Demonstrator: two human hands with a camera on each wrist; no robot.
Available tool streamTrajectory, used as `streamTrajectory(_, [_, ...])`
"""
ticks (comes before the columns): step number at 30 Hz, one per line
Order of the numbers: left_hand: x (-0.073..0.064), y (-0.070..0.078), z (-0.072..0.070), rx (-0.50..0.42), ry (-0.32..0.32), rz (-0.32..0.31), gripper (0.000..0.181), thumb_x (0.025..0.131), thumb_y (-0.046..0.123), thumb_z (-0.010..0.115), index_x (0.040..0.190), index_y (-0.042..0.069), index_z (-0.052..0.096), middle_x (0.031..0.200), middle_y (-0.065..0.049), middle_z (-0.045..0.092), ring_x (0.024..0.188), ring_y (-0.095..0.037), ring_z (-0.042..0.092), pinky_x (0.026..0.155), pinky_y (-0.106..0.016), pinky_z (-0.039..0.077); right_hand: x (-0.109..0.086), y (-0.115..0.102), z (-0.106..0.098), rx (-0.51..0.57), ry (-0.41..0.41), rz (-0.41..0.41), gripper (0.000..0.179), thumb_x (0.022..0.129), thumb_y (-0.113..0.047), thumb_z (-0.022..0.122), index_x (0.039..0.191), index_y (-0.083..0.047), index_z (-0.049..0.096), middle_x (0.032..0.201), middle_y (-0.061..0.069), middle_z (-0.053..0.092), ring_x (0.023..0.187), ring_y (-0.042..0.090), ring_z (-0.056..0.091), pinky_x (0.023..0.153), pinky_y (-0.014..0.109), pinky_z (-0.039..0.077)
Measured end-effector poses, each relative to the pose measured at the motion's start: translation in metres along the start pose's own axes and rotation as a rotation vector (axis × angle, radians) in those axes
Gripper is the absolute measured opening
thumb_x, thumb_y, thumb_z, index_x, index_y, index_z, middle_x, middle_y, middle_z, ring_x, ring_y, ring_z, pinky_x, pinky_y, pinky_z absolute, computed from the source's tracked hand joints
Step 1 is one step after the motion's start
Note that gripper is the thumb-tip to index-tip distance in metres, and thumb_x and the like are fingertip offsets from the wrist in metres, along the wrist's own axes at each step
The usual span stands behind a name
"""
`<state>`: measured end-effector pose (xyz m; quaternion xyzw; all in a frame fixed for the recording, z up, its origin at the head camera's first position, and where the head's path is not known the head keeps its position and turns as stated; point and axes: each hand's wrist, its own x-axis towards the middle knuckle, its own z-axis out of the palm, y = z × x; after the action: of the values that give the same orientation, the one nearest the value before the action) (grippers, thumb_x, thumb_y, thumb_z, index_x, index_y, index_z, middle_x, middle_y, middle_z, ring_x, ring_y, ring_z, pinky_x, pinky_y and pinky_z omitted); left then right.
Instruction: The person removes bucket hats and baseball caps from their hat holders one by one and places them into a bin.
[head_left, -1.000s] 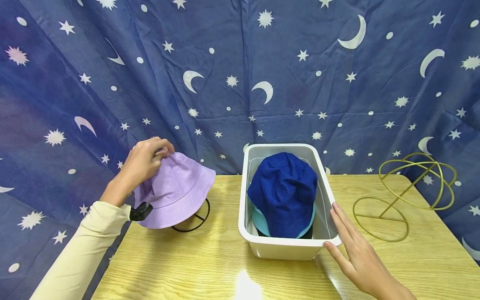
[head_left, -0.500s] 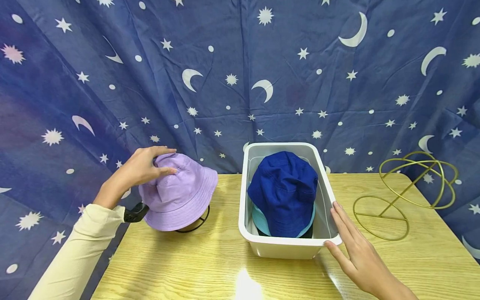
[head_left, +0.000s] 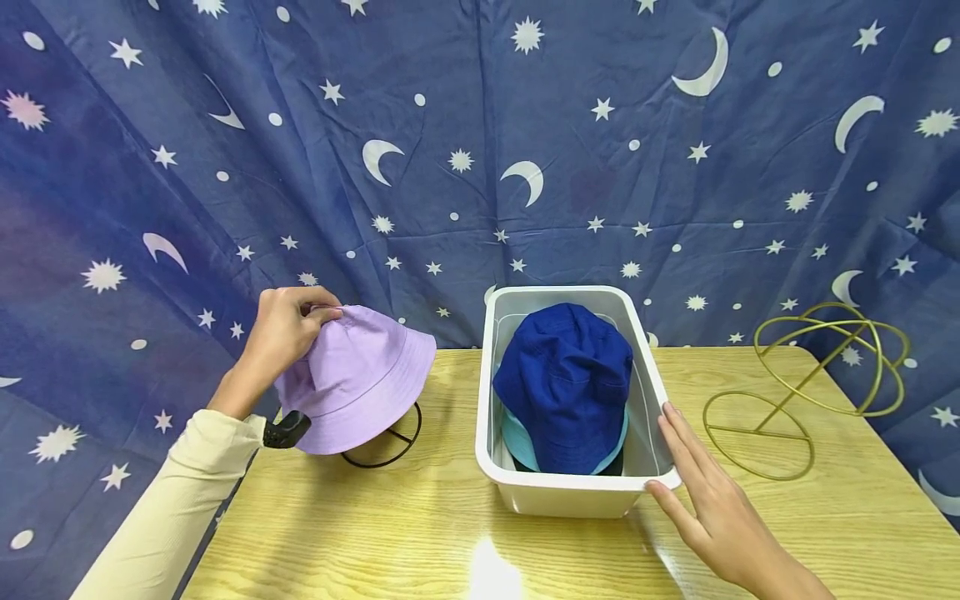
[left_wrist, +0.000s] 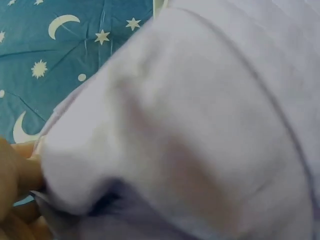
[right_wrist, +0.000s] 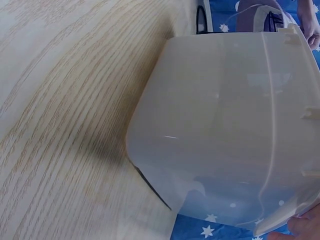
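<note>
My left hand (head_left: pixel 288 329) pinches the crown of a lavender bucket hat (head_left: pixel 367 367) between thumb and fingers. The hat sits tilted over a black wire stand (head_left: pixel 397 442), whose round base shows below the brim; the stand's top is hidden. Close up in the left wrist view, the hat's cloth (left_wrist: pixel 190 110) fills most of the picture. My right hand (head_left: pixel 720 508) rests with straight fingers on the near right corner of a white plastic bin (head_left: pixel 570 502). Inside the bin, a royal blue bucket hat (head_left: pixel 566 375) lies on a turquoise one (head_left: pixel 519 442), with something dark beneath.
A gold wire hat stand (head_left: pixel 795 392) stands bare on the table's right side. The wood-grain table (head_left: pixel 405 533) ends at a blue curtain (head_left: pixel 450 100) printed with stars and moons, which hangs behind and to both sides.
Half a second ago my left thumb and fingers were spread over the crown; now they pinch it, and the hat tips up slightly. My right hand stays on the bin.
</note>
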<state>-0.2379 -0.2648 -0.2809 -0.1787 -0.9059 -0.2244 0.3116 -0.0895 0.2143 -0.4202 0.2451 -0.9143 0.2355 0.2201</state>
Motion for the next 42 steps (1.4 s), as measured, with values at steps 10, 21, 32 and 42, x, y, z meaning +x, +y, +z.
streamTrajectory(10, [-0.003,-0.012,-0.006,-0.106,0.054,-0.264,0.009,0.075,0.020,0.070,0.081,0.012,0.069,0.088,-0.004,0.066,0.078,-0.011,0.061,0.064,-0.010,0.039,0.000,0.001,0.001,0.008,0.008,-0.014,0.067,0.085,-0.028,0.057,0.138,-0.005,0.024,0.144,0.013,0.020,0.129,0.023,0.024,0.102,0.012,0.008])
streamTrajectory(21, [-0.007,-0.026,-0.026,-0.328,0.067,-0.442,0.021,0.079,0.022,0.065,0.091,0.004,0.065,0.085,0.002,0.061,0.087,-0.008,0.050,0.065,-0.016,0.039,0.000,0.000,0.001,0.013,-0.017,0.008,0.069,0.084,-0.027,0.057,0.139,-0.007,0.022,0.145,0.011,0.018,0.130,0.022,0.022,0.102,0.012,0.008])
streamTrajectory(32, [-0.003,-0.020,-0.056,-0.265,0.151,-0.405,0.020,0.078,0.020,0.067,0.091,0.004,0.067,0.083,0.006,0.061,0.075,-0.007,0.054,0.063,-0.012,0.040,0.001,0.001,0.001,0.010,0.018,-0.033,0.066,0.085,-0.029,0.056,0.138,-0.003,0.025,0.143,0.014,0.020,0.129,0.024,0.024,0.103,0.014,0.009])
streamTrajectory(42, [0.002,0.002,-0.076,-0.215,0.179,-0.394,0.021,0.076,0.021,0.068,0.093,0.008,0.069,0.083,0.009,0.061,0.062,-0.001,0.056,0.059,-0.009,0.042,0.001,0.000,-0.001,0.018,0.007,-0.019,0.068,0.084,-0.027,0.057,0.138,-0.003,0.024,0.144,0.013,0.019,0.129,0.024,0.024,0.103,0.014,0.009])
